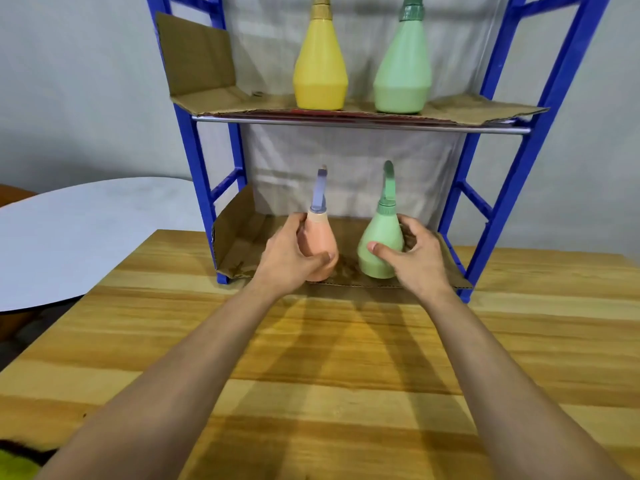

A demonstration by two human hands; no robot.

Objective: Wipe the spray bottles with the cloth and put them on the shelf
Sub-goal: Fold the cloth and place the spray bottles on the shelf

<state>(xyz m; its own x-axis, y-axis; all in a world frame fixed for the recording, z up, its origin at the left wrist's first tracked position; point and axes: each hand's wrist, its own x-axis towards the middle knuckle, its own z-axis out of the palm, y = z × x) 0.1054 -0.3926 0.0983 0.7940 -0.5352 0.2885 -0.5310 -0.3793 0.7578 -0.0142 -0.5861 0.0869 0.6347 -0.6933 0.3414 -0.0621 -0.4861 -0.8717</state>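
Both hands were at the lower tier of the blue shelf (194, 143), each wrapped around a bottle. The left hand (289, 256) had its fingers and thumb curled round the body of the orange spray bottle (320, 244), which leaned slightly toward eleven o'clock over the cardboard liner (239, 237). The right hand (420, 252) gripped the small green spray bottle (379, 251), thumb across its front, fingers behind; the bottle stood near the liner's front edge, at about three o'clock from the orange one, the two bottles apart. On the upper tier, at twelve o'clock, a yellow spray bottle (320, 74) and a tall green spray bottle (403, 74) stood upright side by side. The step in hand looked like placing, or possibly fetching, the lower pair; which, the view alone could not settle. No cloth could be made out for certain; a yellow-green patch (15, 465) showed at seven o'clock on the wooden table (346, 375). If placing, the next move called for setting both bases flat and releasing without tipping them.
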